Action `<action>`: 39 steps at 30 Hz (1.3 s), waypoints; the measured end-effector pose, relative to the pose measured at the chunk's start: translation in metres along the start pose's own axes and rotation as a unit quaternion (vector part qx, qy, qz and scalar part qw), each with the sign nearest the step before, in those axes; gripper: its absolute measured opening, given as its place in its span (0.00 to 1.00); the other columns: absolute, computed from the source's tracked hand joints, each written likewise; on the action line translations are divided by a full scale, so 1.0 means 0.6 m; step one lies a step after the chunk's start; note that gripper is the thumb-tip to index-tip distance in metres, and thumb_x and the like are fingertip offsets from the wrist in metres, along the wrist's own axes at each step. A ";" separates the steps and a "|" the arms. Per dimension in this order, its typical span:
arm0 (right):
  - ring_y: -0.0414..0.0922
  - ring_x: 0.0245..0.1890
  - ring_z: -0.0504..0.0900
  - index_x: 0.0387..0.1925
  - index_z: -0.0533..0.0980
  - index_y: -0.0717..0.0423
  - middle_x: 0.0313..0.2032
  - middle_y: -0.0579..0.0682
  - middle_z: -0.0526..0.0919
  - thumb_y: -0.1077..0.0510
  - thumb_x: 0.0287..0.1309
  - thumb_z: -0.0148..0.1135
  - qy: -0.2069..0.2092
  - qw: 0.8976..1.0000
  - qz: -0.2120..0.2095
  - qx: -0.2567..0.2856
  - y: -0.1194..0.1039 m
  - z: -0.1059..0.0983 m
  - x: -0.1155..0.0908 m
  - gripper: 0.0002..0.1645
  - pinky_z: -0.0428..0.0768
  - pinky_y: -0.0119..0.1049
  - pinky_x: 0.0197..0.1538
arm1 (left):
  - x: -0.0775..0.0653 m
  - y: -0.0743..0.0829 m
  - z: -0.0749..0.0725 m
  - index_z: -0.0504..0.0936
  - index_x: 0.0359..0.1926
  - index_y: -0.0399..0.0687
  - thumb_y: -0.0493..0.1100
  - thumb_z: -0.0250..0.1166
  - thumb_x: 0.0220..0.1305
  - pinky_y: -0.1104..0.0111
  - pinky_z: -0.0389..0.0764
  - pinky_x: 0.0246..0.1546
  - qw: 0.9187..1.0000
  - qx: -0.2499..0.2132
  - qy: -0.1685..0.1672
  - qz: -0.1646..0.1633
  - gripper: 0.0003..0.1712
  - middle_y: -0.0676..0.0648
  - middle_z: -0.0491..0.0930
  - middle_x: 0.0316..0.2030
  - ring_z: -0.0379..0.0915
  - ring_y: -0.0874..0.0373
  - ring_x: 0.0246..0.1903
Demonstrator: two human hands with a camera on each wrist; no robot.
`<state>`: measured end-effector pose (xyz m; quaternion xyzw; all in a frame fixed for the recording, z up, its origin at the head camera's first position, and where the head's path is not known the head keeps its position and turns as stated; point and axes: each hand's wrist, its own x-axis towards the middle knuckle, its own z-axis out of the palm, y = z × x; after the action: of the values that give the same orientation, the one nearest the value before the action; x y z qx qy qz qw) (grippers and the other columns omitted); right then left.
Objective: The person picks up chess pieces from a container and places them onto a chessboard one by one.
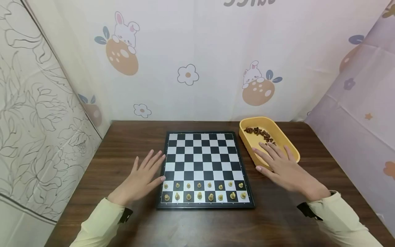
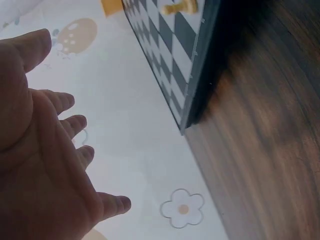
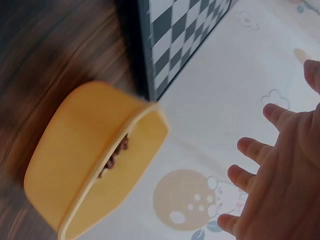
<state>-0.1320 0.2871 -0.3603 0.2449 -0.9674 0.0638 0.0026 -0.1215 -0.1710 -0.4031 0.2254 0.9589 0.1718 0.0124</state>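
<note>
Chessboard (image 1: 198, 157) flat, checkered — yellow tray (image 1: 280, 136) round-cornered — left hand (image 1: 138, 181), right hand (image 1: 285, 171): fingers outspread.

The head view looks forward and down over all fingers (image 1: 262, 155). Both wrist views (much nearer) face past the fingertips (image 2: 120, 204), sharing the chessboard (image 1: 202, 161).

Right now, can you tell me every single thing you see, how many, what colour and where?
Chessboard: 1, black and white, middle of table
Pale pieces: 16, light gold, board's two nearest rows
Tray: 1, yellow, right of board
Small pieces: several, too bunched to count, brown, inside tray
Table: 1, dark brown, underneath
Bunny backdrop: 1, mostly white, behind table
Sleeves: 2, pale, on both arms
Left hand: 1, bare, by board's left edge
Right hand: 1, bare, by tray
</note>
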 end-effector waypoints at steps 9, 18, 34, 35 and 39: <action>0.64 0.69 0.49 0.74 0.52 0.43 0.71 0.58 0.52 0.39 0.72 0.39 -0.015 0.999 0.026 -0.019 0.038 -0.003 0.017 0.34 0.37 0.67 0.64 | 0.026 -0.029 0.020 0.56 0.73 0.46 0.54 0.60 0.66 0.36 0.36 0.63 1.000 -0.020 0.007 -0.008 0.41 0.45 0.47 0.74 0.34 0.44 0.72; 0.65 0.65 0.56 0.72 0.57 0.50 0.66 0.62 0.59 0.40 0.72 0.40 -0.027 0.998 0.037 -0.044 0.066 -0.006 0.037 0.33 0.52 0.68 0.59 | 0.054 -0.051 0.045 0.57 0.72 0.44 0.52 0.61 0.65 0.39 0.45 0.65 0.998 -0.054 0.014 -0.019 0.39 0.43 0.49 0.73 0.37 0.44 0.72; 0.62 0.62 0.61 0.66 0.65 0.57 0.61 0.63 0.66 0.39 0.71 0.40 -0.037 0.994 0.026 -0.103 0.114 0.000 0.059 0.34 0.59 0.65 0.57 | 0.087 -0.060 0.081 0.54 0.73 0.43 0.49 0.60 0.67 0.47 0.52 0.66 0.991 -0.128 -0.015 -0.036 0.39 0.42 0.46 0.74 0.35 0.45 0.72; 0.62 0.62 0.62 0.66 0.66 0.57 0.61 0.62 0.66 0.40 0.71 0.41 -0.037 0.994 0.025 -0.103 0.117 0.000 0.061 0.33 0.59 0.65 0.57 | 0.088 -0.060 0.084 0.54 0.73 0.43 0.49 0.60 0.67 0.47 0.51 0.66 0.991 -0.125 -0.014 -0.035 0.40 0.42 0.45 0.74 0.34 0.45 0.72; 0.62 0.60 0.64 0.62 0.70 0.56 0.59 0.62 0.69 0.40 0.71 0.42 -0.040 0.993 0.020 -0.108 0.132 0.003 0.071 0.31 0.62 0.65 0.55 | 0.089 -0.063 0.095 0.52 0.73 0.40 0.49 0.60 0.67 0.44 0.47 0.67 0.993 -0.107 -0.010 -0.041 0.41 0.40 0.44 0.74 0.35 0.43 0.72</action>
<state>-0.2070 0.3356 -0.3702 0.2261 -0.9727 -0.0511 -0.0112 -0.1799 -0.1606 -0.4665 0.1845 0.9433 0.2706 0.0529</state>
